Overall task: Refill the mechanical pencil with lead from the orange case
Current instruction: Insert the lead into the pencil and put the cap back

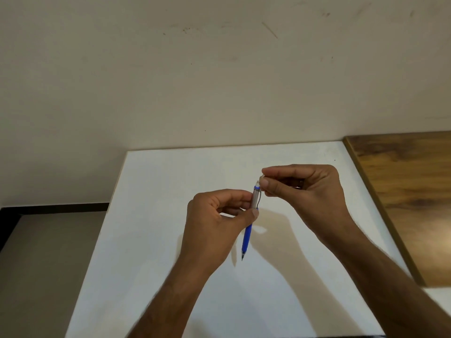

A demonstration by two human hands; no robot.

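Observation:
A mechanical pencil (248, 234) with a blue lower barrel and a silver upper part with a clip hangs nearly upright above the white table (151, 215), tip pointing down toward me. My left hand (217, 223) pinches it at the silver section between thumb and fingers. My right hand (307, 189) pinches the small pale cap at the pencil's top end between thumb and forefinger. The orange case is not in view.
A brown wooden board (405, 191) lies along the table's right side. A plain cream wall (219, 69) rises behind the table. To the left of the table the floor drops away, with a dark skirting strip (53, 207).

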